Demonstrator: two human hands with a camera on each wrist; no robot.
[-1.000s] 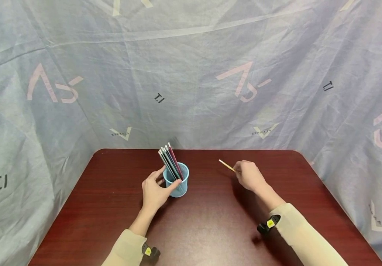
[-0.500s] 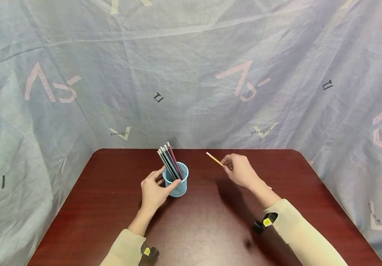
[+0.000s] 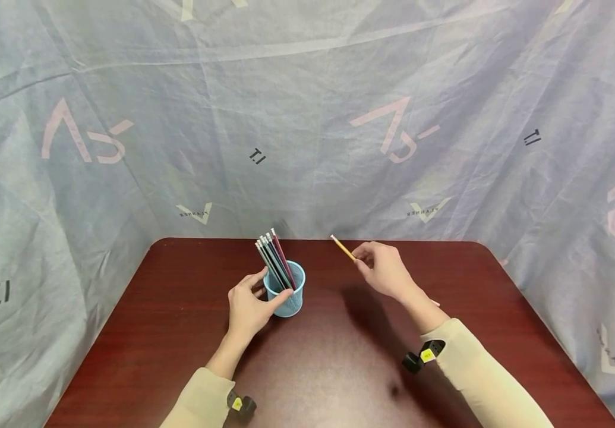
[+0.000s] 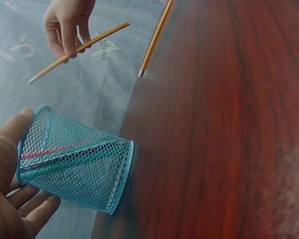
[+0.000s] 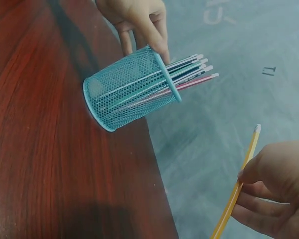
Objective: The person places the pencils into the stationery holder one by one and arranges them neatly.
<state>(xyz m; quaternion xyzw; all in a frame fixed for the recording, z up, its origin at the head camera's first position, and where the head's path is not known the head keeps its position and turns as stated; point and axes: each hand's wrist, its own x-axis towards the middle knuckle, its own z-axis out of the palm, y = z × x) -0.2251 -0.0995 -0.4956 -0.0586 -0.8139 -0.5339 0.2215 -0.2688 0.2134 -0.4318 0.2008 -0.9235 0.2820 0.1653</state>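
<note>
A light blue mesh pencil cup (image 3: 289,305) stands on the table, and my left hand (image 3: 248,310) grips it near the rim, with the thumb on the near side. Several pencils (image 5: 189,68) with white erasers, in dark, green and pink-red tones, lean inside it. To the right of the cup, my right hand (image 3: 387,272) pinches a yellow pencil (image 5: 235,195) above the table, eraser end up and towards the left. A second yellow pencil (image 4: 156,39) lies on the table; in the head view my right forearm covers most of it.
The dark red wooden table (image 3: 179,345) has rounded far corners. Behind and beside it hangs a grey printed cloth (image 3: 307,148). Each wrist wears a black camera on a strap, the right camera (image 3: 413,361) hanging above the tabletop.
My right hand has lifted the yellow pencil and carried it left towards the cup, slowing in the last half second. An end of the second pencil now shows past the forearm. My left hand stays put.
</note>
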